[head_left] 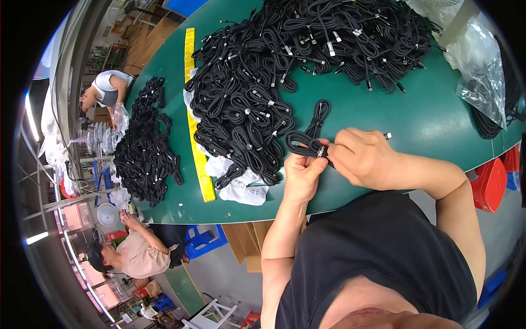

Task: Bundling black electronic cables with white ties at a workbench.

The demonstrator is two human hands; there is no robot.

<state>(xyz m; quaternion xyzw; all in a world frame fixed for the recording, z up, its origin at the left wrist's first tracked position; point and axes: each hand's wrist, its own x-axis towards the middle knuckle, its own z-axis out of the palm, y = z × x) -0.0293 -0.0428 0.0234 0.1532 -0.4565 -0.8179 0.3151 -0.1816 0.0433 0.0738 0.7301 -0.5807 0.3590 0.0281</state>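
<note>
My left hand [303, 176] is closed on a coiled black braided cable [300, 143], thumb on top, near the table's front edge. A dark strap with pale print wraps the coil at my fingertips. My right hand [361, 156] pinches at that strap from the right, its fingers curled; what exactly lies between them is hidden. Just beyond the held coil a second looped black cable [319, 118] lies on the green table [378, 109], partly covered by it. A silver plug end [388, 136] sticks out past my right knuckles.
A large pile of coiled black cables [246, 109] spreads ahead and left. Beyond a yellow strip [200, 137] lies another pile [145, 148]. White bags [244, 189] and clear plastic [482, 66] flank the work. Two people sit left; a red stool [489, 186] stands right.
</note>
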